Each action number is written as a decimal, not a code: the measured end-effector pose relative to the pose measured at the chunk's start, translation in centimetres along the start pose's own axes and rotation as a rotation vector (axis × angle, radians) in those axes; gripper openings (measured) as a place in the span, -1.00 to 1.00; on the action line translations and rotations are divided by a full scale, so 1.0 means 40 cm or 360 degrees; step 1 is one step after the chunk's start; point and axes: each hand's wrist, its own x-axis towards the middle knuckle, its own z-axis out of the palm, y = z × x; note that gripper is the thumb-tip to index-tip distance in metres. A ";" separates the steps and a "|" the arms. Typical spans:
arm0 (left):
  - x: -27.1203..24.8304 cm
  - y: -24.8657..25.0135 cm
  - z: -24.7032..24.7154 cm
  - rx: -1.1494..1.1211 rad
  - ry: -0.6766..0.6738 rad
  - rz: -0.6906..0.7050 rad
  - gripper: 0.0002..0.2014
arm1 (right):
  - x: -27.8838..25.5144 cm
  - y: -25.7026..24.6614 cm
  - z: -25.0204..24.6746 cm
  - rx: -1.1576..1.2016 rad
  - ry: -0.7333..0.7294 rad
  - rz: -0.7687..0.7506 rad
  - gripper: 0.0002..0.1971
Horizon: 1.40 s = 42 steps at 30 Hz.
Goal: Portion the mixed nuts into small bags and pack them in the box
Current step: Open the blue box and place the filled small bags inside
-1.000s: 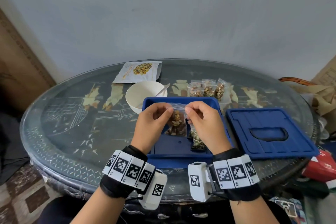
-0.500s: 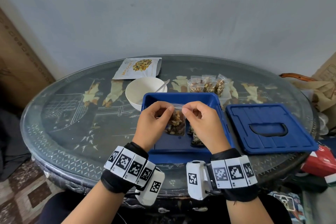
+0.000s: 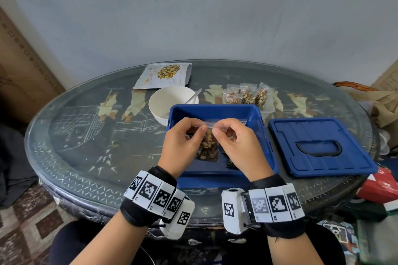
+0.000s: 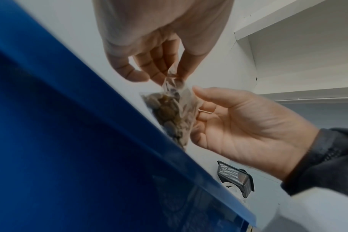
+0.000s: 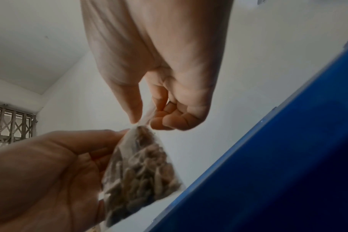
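Head view showed both hands, left (image 3: 183,142) and right (image 3: 234,144), pinching the bag (image 3: 208,146) top over the box (image 3: 254,114); a half-pressed seal could spill nuts.

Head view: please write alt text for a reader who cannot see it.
Both hands, left hand and right hand, pinch the top strip of a small clear bag of nuts over an open blue box. Its lid lies to the right; three filled bags stand behind.

Your oval glass-topped table (image 3: 81,135) carries the open blue box (image 3: 215,112) near its front edge. Just right of the box lies its blue lid (image 3: 318,146); behind the box sit a white bowl (image 3: 170,101), a nut pouch (image 3: 163,75) and three filled small bags (image 3: 245,95).
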 end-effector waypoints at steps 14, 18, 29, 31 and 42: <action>0.004 0.009 -0.012 -0.0049 -0.0218 -0.0050 -0.93 | -0.004 0.013 0.008 -0.0112 0.0070 -0.0171 -0.94; 0.008 0.018 -0.018 0.0041 -0.0260 0.0039 -0.91 | -0.004 0.009 0.006 -0.0095 0.0075 -0.0151 -0.93; 0.066 0.035 -0.057 0.0285 -0.0403 0.0126 -0.95 | 0.040 -0.002 -0.050 -0.0119 -0.0081 0.0007 -0.93; 0.092 0.052 -0.067 0.0539 -0.0582 0.0197 -0.91 | 0.053 0.000 -0.060 -0.0208 -0.0091 -0.0020 -0.91; 0.249 0.131 -0.035 0.1156 -0.1005 0.0370 -0.87 | 0.173 -0.041 -0.164 -0.0455 -0.0322 0.0079 -0.81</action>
